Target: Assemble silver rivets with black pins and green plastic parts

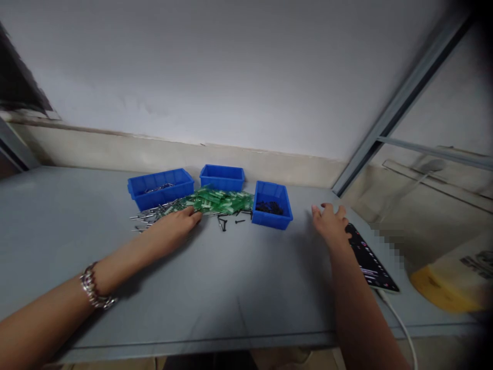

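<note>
My left hand point(179, 226) lies at the front edge of a pile of small green packets point(219, 200) and metal rods point(148, 218); its fingers are bent, and what they may hold is hidden. Over the right side of the table my right hand point(329, 221) has its fingers apart with nothing in them. Between the hands, the right blue bin point(271, 223) contains dark screws point(269, 207). More dark screws point(222, 224) lie loose beside the pile. Some metal pieces are in the left blue bin point(162, 194). Behind the packets is another blue bin point(222, 180).
A tablet point(372, 259) with a lit screen and a white cable point(400, 324) lies beside my right forearm. At the far right is a blurred yellow and white container point(450, 282). A wall point(215, 77) rises behind the grey table point(231, 293), and a metal post point(400, 103) slants up at the right.
</note>
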`<state>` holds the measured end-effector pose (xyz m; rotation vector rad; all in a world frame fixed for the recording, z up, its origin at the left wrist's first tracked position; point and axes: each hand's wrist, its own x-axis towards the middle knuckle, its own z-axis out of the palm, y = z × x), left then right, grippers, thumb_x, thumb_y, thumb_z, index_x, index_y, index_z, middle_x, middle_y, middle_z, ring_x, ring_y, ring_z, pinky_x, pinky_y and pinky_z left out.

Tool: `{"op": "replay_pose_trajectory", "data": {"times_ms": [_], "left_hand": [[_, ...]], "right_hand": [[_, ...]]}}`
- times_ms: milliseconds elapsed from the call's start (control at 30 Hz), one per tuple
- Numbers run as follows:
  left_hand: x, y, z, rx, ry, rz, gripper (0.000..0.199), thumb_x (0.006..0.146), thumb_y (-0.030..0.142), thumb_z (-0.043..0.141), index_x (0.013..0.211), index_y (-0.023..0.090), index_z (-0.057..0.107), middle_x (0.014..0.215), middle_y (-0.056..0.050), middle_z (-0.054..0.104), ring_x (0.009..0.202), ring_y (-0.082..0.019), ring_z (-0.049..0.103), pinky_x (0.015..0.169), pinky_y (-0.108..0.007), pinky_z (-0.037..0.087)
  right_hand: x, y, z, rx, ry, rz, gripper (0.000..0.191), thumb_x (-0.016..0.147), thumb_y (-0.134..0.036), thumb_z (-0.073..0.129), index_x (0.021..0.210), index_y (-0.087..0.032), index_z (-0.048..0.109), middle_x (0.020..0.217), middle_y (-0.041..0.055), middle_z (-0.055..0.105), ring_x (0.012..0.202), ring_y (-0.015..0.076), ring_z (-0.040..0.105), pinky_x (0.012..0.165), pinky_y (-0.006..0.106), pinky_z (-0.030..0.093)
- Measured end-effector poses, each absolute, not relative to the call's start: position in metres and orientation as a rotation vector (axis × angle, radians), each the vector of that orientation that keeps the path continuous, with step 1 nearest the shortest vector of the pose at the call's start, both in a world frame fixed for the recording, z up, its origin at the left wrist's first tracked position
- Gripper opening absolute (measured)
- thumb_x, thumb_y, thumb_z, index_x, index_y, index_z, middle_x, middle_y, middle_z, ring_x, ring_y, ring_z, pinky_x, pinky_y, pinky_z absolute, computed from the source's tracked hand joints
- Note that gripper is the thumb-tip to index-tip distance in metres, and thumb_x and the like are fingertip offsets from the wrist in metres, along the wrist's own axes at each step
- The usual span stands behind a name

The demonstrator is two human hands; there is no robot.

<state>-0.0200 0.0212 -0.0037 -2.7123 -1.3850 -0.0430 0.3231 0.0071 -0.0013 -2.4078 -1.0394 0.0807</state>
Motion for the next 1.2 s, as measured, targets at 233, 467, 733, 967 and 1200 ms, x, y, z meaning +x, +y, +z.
{"op": "replay_pose_trajectory", "data": {"times_ms": [233,467,733,967,1200], "left_hand": [[-0.022,0.022,-0.006,-2.668,-1.306,0.0,0.039,0.074,0.001,0.028,0.1,0.014,0.055,0.089,-0.01,0.058,0.069,-0.017,0.059,0.063,-0.028,0.044],[-0.023,0.019,-0.012,-2.694,-1.302,-0.02,0.042,0.074,0.001,0.029,0.106,0.015,0.051,0.098,-0.012,0.055,0.073,-0.019,0.059,0.065,-0.03,0.044],[-0.024,0.022,-0.015,-2.688,-1.342,-0.01,0.038,0.078,0.008,0.028,0.109,0.016,0.047,0.098,-0.011,0.048,0.061,-0.016,0.055,0.062,-0.031,0.043],[-0.019,0.021,-0.013,-2.635,-1.38,0.062,0.032,0.079,0.007,0.026,0.103,0.016,0.045,0.098,-0.01,0.046,0.063,-0.017,0.056,0.06,-0.031,0.044],[-0.012,0.017,-0.004,-2.557,-1.35,0.016,0.04,0.073,0.003,0.027,0.105,0.018,0.046,0.097,-0.009,0.048,0.057,-0.015,0.054,0.051,-0.027,0.038]], "right_hand": [[0.324,0.007,0.0,-2.414,-1.017,0.093,0.048,0.086,-0.042,0.032,0.127,-0.019,0.043,0.145,0.0186,0.016,0.127,0.0385,0.026,0.092,0.064,0.026],[0.327,0.007,-0.001,-2.437,-0.97,0.115,0.051,0.086,-0.045,0.029,0.128,-0.018,0.041,0.145,0.0195,0.013,0.128,0.0394,0.023,0.093,0.064,0.025],[0.332,0.008,-0.002,-2.457,-0.942,0.137,0.05,0.087,-0.044,0.028,0.127,-0.019,0.041,0.146,0.0181,0.011,0.129,0.0385,0.022,0.094,0.063,0.024],[0.325,0.003,0.003,-2.451,-0.991,0.185,0.05,0.087,-0.045,0.027,0.125,-0.018,0.045,0.143,0.0202,0.017,0.127,0.0408,0.024,0.089,0.063,0.029],[0.293,0.0,0.013,-2.311,-1.148,-0.148,0.043,0.087,-0.034,0.033,0.125,-0.019,0.043,0.142,0.0187,0.018,0.121,0.0388,0.029,0.084,0.058,0.034]]}}
